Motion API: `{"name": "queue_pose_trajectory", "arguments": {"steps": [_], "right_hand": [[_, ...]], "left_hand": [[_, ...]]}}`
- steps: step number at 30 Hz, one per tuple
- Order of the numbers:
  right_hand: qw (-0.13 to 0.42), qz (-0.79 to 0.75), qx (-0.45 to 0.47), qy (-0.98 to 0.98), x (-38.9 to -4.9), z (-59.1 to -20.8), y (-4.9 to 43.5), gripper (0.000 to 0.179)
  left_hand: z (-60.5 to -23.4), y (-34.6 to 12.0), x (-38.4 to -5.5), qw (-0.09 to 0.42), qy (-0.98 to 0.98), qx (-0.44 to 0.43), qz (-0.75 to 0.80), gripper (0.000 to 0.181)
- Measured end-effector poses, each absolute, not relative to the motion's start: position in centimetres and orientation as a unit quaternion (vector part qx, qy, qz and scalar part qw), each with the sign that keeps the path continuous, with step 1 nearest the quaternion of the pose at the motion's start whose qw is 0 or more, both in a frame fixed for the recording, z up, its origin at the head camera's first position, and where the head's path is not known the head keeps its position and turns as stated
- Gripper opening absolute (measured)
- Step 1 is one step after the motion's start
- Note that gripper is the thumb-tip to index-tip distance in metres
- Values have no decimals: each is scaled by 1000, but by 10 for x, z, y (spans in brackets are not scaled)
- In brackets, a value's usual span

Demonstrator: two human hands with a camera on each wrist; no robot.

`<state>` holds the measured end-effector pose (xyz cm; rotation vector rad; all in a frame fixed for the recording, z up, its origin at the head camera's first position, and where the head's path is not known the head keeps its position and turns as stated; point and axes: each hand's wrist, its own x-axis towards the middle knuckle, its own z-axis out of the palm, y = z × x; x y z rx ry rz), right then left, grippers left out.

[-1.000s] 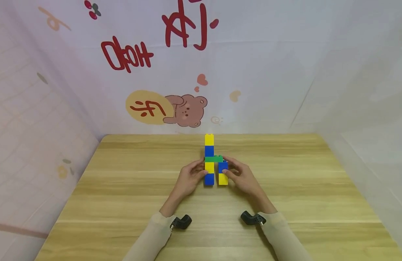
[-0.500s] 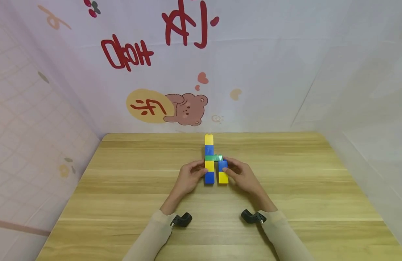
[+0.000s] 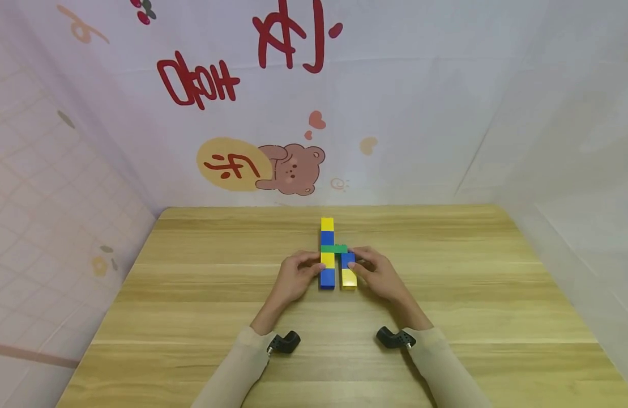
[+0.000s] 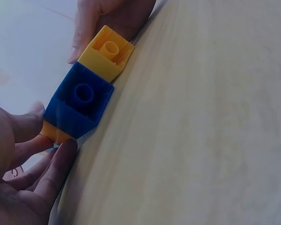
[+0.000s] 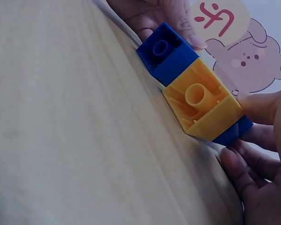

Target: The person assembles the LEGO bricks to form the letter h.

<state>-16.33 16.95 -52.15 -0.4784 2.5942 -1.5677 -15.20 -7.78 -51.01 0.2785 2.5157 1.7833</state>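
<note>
Toy building bricks are joined into a chair-like shape in the head view. Its taller left column [image 3: 327,260] stacks yellow and blue bricks with a green plate [image 3: 334,249] between them. The green plate reaches right to a short column [image 3: 348,276] of blue over yellow. My left hand [image 3: 297,276] grips the left column's side near its lower yellow brick. My right hand [image 3: 378,273] pinches the short column at its blue brick. Both wrist views show hollow undersides, on a blue brick [image 4: 79,98] and a yellow brick [image 5: 201,101], facing toward me. Fingers behind the bricks are partly hidden.
The wooden table [image 3: 201,323] extends around both hands. A pale printed curtain [image 3: 415,119] with a bear stands behind its far edge. Black wrist-worn devices [image 3: 285,343] sit at both sleeve cuffs.
The brick build has tipped slightly: its top sits lower in the head view and a strip of its undersides shows. Both hands keep their hold and have hardly moved.
</note>
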Motion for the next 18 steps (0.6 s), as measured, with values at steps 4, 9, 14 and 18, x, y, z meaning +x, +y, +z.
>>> {"name": "queue_pose_trajectory", "arguments": {"steps": [4,9,14,18], "right_hand": [[43,-496,-144,855,-161,-520,170,42],[40,-494,-138,857,-162,-518,168,40],[45,-510,-133,848,-165,-521,165,46],[50,-525,-123,841,-168,-522,169,49]], "left_hand": [[-512,-76,-152,30,812,89,576,24],[-513,-77,-155,30,818,83,569,27],[-509,-87,-157,55,816,64,571,35],[-504,-98,-160,62,806,60,586,37]]}}
